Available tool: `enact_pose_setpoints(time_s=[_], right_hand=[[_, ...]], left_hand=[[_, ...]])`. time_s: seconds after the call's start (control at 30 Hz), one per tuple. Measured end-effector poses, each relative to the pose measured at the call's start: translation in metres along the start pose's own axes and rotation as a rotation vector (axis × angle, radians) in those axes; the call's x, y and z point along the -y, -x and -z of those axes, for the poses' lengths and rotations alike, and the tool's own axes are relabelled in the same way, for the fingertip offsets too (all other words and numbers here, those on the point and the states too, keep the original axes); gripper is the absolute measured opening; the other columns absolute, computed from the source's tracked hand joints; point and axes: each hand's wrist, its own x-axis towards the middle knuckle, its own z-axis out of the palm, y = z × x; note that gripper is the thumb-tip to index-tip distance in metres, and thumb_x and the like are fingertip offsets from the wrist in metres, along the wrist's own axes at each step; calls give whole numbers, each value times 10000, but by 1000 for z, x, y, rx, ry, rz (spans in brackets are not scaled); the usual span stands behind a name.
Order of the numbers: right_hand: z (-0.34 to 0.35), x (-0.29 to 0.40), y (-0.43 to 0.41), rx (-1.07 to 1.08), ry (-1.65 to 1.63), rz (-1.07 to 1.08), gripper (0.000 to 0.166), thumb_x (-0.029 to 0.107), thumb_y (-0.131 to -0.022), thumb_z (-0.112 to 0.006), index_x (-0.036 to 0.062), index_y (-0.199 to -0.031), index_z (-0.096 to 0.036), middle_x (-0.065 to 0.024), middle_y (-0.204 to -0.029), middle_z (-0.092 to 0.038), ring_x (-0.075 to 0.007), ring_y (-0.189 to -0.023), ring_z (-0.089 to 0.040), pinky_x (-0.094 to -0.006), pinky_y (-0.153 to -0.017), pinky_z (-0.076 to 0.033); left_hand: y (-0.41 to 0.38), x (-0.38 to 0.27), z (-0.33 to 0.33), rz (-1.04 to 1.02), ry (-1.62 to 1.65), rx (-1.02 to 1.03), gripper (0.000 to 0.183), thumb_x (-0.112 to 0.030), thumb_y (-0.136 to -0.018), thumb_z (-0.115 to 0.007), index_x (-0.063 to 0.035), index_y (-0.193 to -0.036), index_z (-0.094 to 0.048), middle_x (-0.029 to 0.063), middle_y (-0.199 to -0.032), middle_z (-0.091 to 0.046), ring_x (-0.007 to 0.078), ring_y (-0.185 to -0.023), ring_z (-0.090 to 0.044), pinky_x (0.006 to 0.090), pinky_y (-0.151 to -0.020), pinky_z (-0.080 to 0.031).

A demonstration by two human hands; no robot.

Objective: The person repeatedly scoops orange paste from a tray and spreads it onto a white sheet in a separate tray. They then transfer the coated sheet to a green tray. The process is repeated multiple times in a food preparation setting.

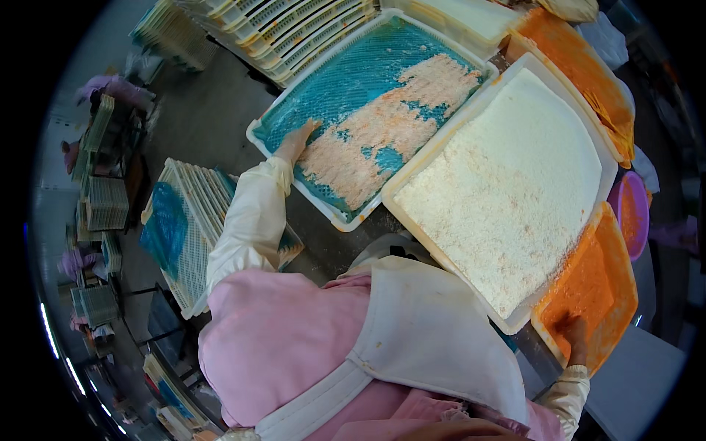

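Note:
My left hand (pixel 300 140) reaches into a white plastic tray lined with blue-green mesh (pixel 342 77), at the edge of a rough layer of pale orange crumb-coated pieces (pixel 380 127). What its fingers touch is not clear. To the right stands a deep white tub of white powder or fine crumbs (pixel 507 176), speckled with orange bits. At the lower right, my right hand (pixel 573 333) is in a shallow tray of orange, wet-looking mixture (pixel 601 275). Its fingers are dark and partly sunk or hidden there, so its grip cannot be told.
Stacked white perforated trays (pixel 292 33) stand behind the lined tray. More trays with blue sheeting (pixel 193 220) stand by my left arm. A larger orange-filled container (pixel 584 71) and a purple basin (pixel 631 215) are at right. Co-workers in pink (pixel 116 88) are far left.

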Motion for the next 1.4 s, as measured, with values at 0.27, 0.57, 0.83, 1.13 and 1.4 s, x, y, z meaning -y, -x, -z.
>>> enact_pose_setpoints(time_s=[0.27,0.57,0.83,1.13,1.4], right_hand=[[128,141,7,-408,59,10,228,181,-786,-588,-30,-862,-624,-196,-647,-573,-203,-578,-574,-341,-555,-441],[88,288,-48,-34,-576,349,160,47,-790,-578,13,-938,-627,-46,-829,-612,-110,-725,-567,-231,-631,-443],[23,100,-54,77,-692,-107,105,17,-779,-567,-32,-867,-600,-48,-653,-567,-123,-524,-506,-272,-483,-425],[14,93,-34,-233,-406,12,44,38,-634,-606,-5,-639,-598,-119,-645,-613,-218,-587,-594,-341,-527,-453],[70,79,-5,-395,-360,-50,55,29,-643,-600,1,-640,-552,-113,-582,-472,-141,-565,-503,-306,-517,-399]], left_hand=[[138,-109,-177,-964,-537,828,385,-298,-890,-489,-90,-1212,-524,143,-1182,-539,249,-1076,-526,347,-877,-444],[182,-115,-329,-1033,-1778,1204,437,-177,-851,-467,-208,-1287,-473,163,-1380,-359,291,-1179,-459,398,-914,-436],[117,-116,-347,-803,-1623,842,390,-219,-826,-553,-56,-1180,-532,146,-1251,-502,291,-1094,-528,388,-893,-436],[166,-104,-409,-858,-775,699,675,-327,-818,-578,-53,-1367,-295,164,-1330,-414,287,-1249,-371,331,-1036,-301],[119,-68,-405,-860,-637,724,640,-268,-745,-642,-19,-1291,-419,187,-1128,-575,299,-1010,-573,335,-865,-454]])
